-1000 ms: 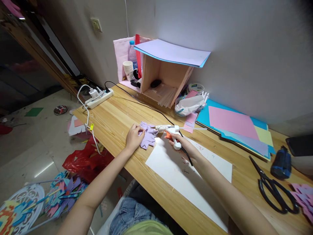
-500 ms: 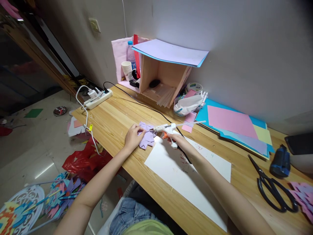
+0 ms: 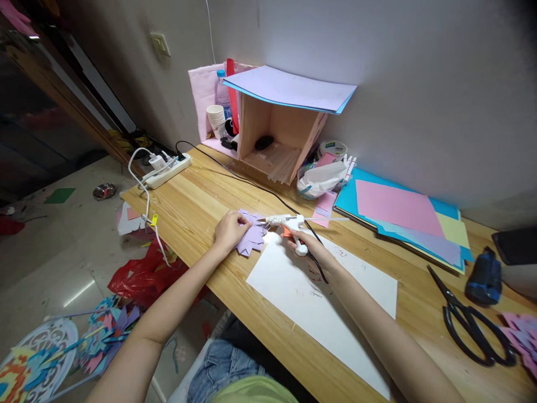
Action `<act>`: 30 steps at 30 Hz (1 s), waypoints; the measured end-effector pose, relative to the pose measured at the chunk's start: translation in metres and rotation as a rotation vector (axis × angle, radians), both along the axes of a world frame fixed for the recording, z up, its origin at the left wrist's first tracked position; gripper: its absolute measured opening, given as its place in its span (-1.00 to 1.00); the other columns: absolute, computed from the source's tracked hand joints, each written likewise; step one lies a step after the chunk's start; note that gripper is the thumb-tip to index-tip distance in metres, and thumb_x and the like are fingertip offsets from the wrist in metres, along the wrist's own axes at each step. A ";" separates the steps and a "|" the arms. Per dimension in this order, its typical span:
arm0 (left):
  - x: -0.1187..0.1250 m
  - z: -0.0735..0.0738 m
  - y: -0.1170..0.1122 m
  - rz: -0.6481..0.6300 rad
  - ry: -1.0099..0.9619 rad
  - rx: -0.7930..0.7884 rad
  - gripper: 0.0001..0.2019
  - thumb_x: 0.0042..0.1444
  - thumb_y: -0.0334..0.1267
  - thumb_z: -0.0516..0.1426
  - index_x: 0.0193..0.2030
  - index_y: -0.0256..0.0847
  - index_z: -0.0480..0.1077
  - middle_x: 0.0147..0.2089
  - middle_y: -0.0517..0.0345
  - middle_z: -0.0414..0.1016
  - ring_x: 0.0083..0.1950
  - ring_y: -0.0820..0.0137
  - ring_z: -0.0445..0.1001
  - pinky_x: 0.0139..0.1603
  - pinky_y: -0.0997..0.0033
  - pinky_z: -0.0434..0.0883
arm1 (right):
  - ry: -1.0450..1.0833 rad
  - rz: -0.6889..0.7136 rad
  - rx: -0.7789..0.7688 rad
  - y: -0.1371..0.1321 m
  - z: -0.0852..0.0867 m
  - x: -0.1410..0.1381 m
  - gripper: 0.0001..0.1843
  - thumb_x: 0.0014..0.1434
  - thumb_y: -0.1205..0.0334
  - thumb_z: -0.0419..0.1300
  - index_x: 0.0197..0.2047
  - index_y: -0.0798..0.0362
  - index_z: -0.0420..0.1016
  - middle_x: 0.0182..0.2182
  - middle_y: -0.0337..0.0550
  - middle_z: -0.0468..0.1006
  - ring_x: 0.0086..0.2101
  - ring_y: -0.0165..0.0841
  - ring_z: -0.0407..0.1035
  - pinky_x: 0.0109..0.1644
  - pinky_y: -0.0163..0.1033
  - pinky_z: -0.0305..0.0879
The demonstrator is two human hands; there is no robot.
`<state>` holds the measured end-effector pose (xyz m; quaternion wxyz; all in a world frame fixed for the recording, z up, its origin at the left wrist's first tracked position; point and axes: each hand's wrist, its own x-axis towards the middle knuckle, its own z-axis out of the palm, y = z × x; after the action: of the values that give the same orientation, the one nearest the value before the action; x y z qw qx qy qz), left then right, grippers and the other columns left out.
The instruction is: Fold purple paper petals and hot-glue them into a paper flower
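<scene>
My right hand is wrapped round the handle of a white glue gun with an orange trigger. A clear glue stick juts from its back end, and its nozzle points left, over the right edge of a purple paper cutout with a jagged outline. My left hand has its thumb and fingers pinched on the left side of that cutout, at the table's front edge. Below the glue gun lies a white sheet of paper with small coloured marks; its upper left corner is close to the cutout.
Black scissors and a blue-black tool lie at the right. Coloured paper sheets are stacked by the wall. A box shelf and a power strip stand behind; a black cord crosses the table.
The glue gun in my right hand has moved slightly right, its nozzle drawing back a little from my left fingers. My left hand stays on the purple cutout.
</scene>
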<state>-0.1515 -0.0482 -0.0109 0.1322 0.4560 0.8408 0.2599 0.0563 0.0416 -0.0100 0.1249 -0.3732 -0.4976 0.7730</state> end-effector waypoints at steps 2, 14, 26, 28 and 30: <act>0.001 0.002 0.001 0.013 -0.002 -0.025 -0.84 -0.04 -0.13 0.16 -0.45 -0.15 0.47 -0.29 0.17 0.47 -0.24 0.38 0.38 -0.35 0.46 0.21 | 0.047 -0.018 -0.055 0.000 -0.002 0.001 -0.61 0.04 -0.05 0.12 -0.26 0.13 0.44 -0.64 -0.32 0.23 -0.71 -0.59 -0.01 -0.70 -0.42 -0.10; 0.003 0.003 0.011 0.069 -0.020 -0.120 -0.85 -0.08 -0.16 0.15 -0.46 -0.17 0.47 -0.29 0.14 0.51 -0.24 0.36 0.41 -0.35 0.46 0.23 | 0.100 -0.026 -0.132 0.005 -0.015 0.003 -0.61 0.03 -0.02 0.14 -0.22 0.13 0.43 -0.67 -0.33 0.22 -0.72 -0.58 -0.01 -0.70 -0.42 -0.14; 0.023 0.006 -0.029 -0.173 0.176 0.008 -0.71 0.15 -0.14 0.01 -0.10 -0.25 0.37 -0.08 -0.02 0.40 -0.03 0.24 0.35 -0.03 0.27 0.31 | 0.156 -0.042 -0.140 0.000 -0.005 0.005 -0.66 0.08 0.02 0.10 -0.29 0.15 0.44 -0.66 -0.34 0.18 -0.70 -0.61 -0.06 -0.69 -0.43 -0.16; 0.031 -0.001 -0.038 -0.203 0.222 0.021 -0.64 0.13 -0.12 0.04 0.01 -0.26 0.31 0.04 -0.06 0.34 0.06 0.20 0.31 0.04 0.22 0.29 | 0.163 -0.049 -0.146 0.000 -0.006 0.005 -0.67 0.08 0.02 0.11 -0.28 0.14 0.43 -0.66 -0.34 0.19 -0.70 -0.60 -0.05 -0.69 -0.43 -0.15; 0.033 -0.008 -0.042 -0.234 0.231 0.044 -0.58 0.13 -0.13 0.03 0.10 -0.28 0.24 0.13 -0.11 0.28 0.13 0.18 0.25 0.11 0.17 0.25 | 0.167 -0.056 -0.152 0.000 -0.008 0.005 -0.68 0.07 0.01 0.12 -0.29 0.13 0.43 -0.66 -0.33 0.20 -0.70 -0.59 -0.04 -0.69 -0.42 -0.15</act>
<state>-0.1188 -0.0903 -0.0190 0.0539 0.5805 0.7857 0.2068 0.0613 0.0418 -0.0175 0.1587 -0.3296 -0.4150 0.8331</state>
